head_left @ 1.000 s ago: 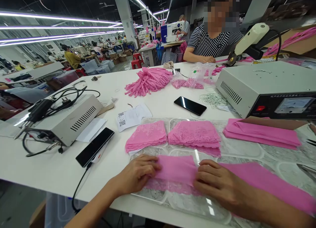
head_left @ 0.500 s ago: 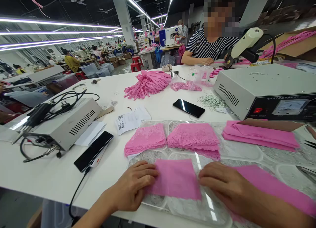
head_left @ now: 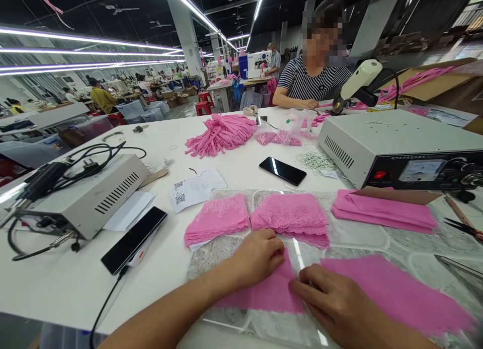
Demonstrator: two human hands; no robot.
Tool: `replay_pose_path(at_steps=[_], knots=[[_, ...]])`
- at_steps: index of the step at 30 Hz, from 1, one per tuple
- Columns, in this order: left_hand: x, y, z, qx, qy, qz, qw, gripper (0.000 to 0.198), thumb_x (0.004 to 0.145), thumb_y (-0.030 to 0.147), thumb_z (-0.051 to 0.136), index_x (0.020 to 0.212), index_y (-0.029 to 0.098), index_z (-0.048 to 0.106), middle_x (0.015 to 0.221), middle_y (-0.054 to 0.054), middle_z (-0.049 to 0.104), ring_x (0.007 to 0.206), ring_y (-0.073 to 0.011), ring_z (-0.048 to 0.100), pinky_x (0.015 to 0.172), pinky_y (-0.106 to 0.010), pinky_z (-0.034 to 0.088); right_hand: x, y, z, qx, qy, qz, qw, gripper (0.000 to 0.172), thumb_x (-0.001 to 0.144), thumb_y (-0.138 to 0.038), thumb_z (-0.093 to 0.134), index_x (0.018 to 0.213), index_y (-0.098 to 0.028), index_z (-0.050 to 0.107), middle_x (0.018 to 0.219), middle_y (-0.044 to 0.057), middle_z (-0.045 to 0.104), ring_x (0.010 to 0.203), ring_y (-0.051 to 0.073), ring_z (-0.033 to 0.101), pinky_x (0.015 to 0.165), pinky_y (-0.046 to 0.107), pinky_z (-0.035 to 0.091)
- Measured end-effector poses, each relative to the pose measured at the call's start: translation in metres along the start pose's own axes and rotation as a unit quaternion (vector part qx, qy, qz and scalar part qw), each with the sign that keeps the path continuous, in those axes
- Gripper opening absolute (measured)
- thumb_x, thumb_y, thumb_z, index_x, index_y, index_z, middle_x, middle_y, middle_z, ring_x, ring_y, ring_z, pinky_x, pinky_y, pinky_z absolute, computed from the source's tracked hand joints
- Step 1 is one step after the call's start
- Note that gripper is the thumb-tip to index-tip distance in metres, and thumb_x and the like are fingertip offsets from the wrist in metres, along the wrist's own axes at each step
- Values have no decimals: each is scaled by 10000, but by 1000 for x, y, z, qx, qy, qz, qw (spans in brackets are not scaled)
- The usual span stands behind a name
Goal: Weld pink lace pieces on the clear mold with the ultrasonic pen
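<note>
A flat pink fabric piece (head_left: 264, 296) lies on the clear-topped mat (head_left: 219, 256) in front of me. My left hand (head_left: 260, 256) is curled over the fabric's upper part, just below the lace stack; its fingertips are bent together and whatever is between them is hidden. At the fabric's right edge, my right hand (head_left: 328, 293) has its fingers closed on the cloth. Behind the hands sit two stacks of scalloped pink lace pieces, a left stack (head_left: 219, 218) and a right stack (head_left: 290, 215). Another pink cloth (head_left: 392, 288) spreads out under and beyond my right forearm.
Folded pink fabric (head_left: 381, 213) lies at right, near black-bladed scissors (head_left: 458, 225). Grey machine boxes stand left (head_left: 101, 193) and right (head_left: 400, 142). Phones lie left (head_left: 134, 238) and centre (head_left: 283, 170). Pink straps (head_left: 222, 133) are piled behind. A person in stripes (head_left: 311, 79) sits opposite.
My left hand has moved right and up from the fabric's left edge to its upper part, beside the lace. My right hand has stayed by the right edge. The view has shifted slightly.
</note>
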State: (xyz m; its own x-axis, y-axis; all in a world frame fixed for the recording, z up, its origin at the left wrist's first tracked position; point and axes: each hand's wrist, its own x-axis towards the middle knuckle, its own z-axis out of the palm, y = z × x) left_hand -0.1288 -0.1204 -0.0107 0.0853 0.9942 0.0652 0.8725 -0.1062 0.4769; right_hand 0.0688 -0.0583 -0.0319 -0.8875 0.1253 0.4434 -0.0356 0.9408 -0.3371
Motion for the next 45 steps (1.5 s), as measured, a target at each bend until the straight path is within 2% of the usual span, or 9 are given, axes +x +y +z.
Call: replay_pose_path(at_steps=[4, 8, 10, 13, 15, 21, 26, 33, 45], knots=[[-2, 1, -1, -20, 1, -24, 1000, 132, 829, 93, 582, 733, 151, 651, 798, -32, 611, 737, -146, 554, 683, -236, 436, 0, 0, 0, -3, 1, 1, 1000, 315, 895, -19, 353, 914, -171, 628, 715, 45, 572, 567, 129, 518, 518, 223, 396], [-4, 2, -3, -54, 16, -47, 997, 119, 828, 84, 558, 778, 162, 632, 820, -27, 617, 764, -150, 555, 700, -240, 439, -1, 2, -1, 61, -46, 53, 996, 303, 909, -61, 351, 942, -184, 626, 795, 66, 603, 649, 151, 557, 579, 247, 418], [-4, 1, -3, -74, 24, -54, 996, 99, 832, 98, 560, 800, 168, 621, 833, -24, 618, 771, -149, 556, 703, -241, 441, 2, 5, -5, 125, -64, 154, 978, 231, 909, -143, 392, 901, -186, 620, 809, 67, 611, 685, 169, 561, 617, 273, 419], [-5, -3, -1, -102, 29, -56, 993, 83, 826, 103, 576, 787, 170, 605, 824, -18, 613, 768, -145, 553, 697, -238, 436, 15, 11, -9, 197, -66, 325, 923, 146, 857, -277, 493, 840, -186, 606, 696, 26, 578, 629, 168, 522, 585, 277, 382], [-6, -6, 0, -115, 29, -54, 991, 86, 821, 96, 579, 779, 169, 596, 816, -18, 612, 773, -147, 551, 697, -239, 430, 24, 15, -9, 221, -69, 375, 898, 155, 815, -317, 543, 829, -182, 620, 593, -17, 523, 553, 147, 472, 532, 261, 343], [-8, -10, -5, -139, 11, -49, 989, 125, 785, 57, 587, 836, 169, 612, 862, -28, 641, 831, -162, 569, 750, -261, 438, 38, 17, 1, 288, -92, 387, 871, 109, 696, -169, 528, 593, -170, 567, 493, -62, 405, 486, 96, 350, 468, 233, 243], [0, -4, -13, -163, -33, -24, 986, 454, 706, 103, 724, 1133, 196, 600, 921, -10, 695, 879, -169, 601, 826, -278, 450, 41, 16, -2, 290, -83, 367, 880, 154, 704, -177, 496, 553, -181, 462, 500, -72, 322, 502, 91, 290, 487, 238, 223], [9, -1, -15, -146, -58, -17, 987, 174, 731, 41, 661, 807, 185, 721, 744, 3, 664, 748, -144, 575, 738, -239, 440, 39, 16, -4, 250, -94, 369, 890, 100, 725, -186, 512, 629, -178, 534, 513, -70, 357, 500, 99, 316, 480, 239, 219], [8, -6, -17, -112, -83, 17, 990, 211, 706, 72, 715, 878, 194, 712, 875, -17, 632, 882, -176, 570, 783, -254, 447, 41, 12, -3, 155, -106, 372, 909, 118, 698, -83, 534, 661, -179, 592, 528, -53, 468, 503, 109, 412, 500, 237, 254]])
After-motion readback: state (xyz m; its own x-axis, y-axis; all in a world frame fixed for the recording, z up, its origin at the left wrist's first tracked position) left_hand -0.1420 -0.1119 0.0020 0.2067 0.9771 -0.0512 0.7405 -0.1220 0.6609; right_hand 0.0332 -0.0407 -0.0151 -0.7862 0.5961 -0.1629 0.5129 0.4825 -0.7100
